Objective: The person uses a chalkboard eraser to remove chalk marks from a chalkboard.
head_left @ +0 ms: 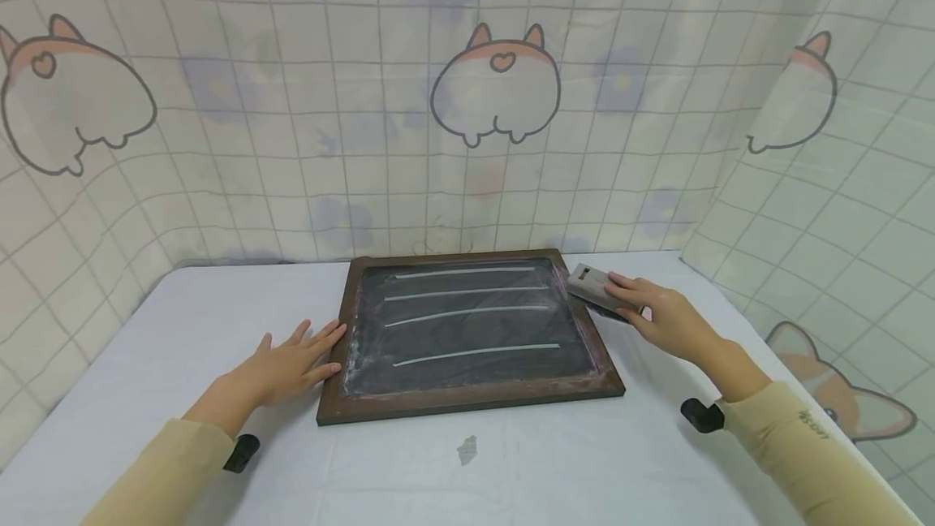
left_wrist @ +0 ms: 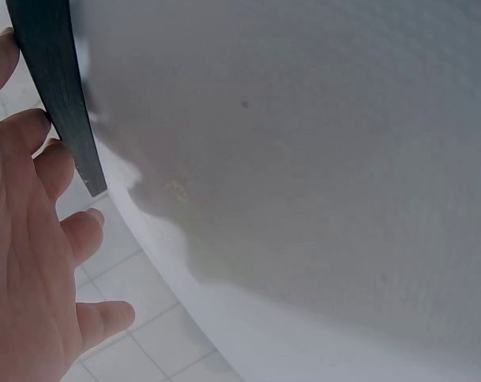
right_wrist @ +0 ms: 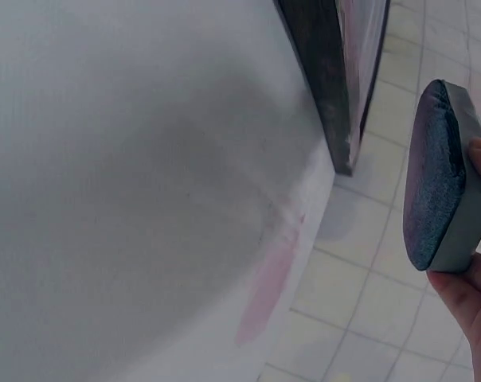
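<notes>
A chalkboard (head_left: 467,331) in a brown wooden frame lies on the table, with several white chalk lines across its dark surface. My left hand (head_left: 288,365) is spread at the frame's left side, fingertips touching the edge; in the left wrist view, fingers of the left hand (left_wrist: 29,199) reach the dark frame edge (left_wrist: 61,95). Gripped between thumb and fingers of my right hand (head_left: 668,319) is a grey chalkboard eraser (head_left: 593,286), raised near the board's upper right corner. Its dark felt pad (right_wrist: 433,179) shows in the right wrist view, with the right hand's fingers (right_wrist: 463,298) at its casing.
A white cloth covers the table (head_left: 409,477); it bears a pink chalk smear (right_wrist: 268,294) at the right and a small grey-green patch (head_left: 467,450) in front of the board. Behind and at the sides hangs a grid-patterned curtain (head_left: 292,144) with cartoon corgis.
</notes>
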Demonstrator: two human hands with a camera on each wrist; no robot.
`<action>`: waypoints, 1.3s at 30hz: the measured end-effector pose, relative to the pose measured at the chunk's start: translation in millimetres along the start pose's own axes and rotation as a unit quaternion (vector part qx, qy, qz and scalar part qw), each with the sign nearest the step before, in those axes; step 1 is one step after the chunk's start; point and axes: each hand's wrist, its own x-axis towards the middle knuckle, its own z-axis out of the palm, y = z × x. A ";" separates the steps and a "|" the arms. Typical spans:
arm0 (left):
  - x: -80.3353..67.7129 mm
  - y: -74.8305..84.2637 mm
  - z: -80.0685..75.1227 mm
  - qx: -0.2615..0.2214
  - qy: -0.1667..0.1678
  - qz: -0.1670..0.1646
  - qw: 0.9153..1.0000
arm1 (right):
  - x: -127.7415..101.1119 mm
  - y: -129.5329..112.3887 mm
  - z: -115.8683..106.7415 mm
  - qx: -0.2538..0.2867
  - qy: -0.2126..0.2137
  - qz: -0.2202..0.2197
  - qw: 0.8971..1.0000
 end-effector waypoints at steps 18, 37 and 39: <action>0.4 -2.1 2.0 0.006 0.008 0.009 1.000 | 6.9 -28.4 27.2 0.136 -0.052 -0.091 0.985; -1.4 2.7 -0.9 -0.003 0.002 0.006 1.000 | 11.8 -30.1 10.6 0.063 -0.173 -0.035 0.982; -1.1 2.8 -1.0 -0.003 0.002 0.006 1.000 | 12.1 -28.7 8.8 0.057 -0.173 -0.045 0.982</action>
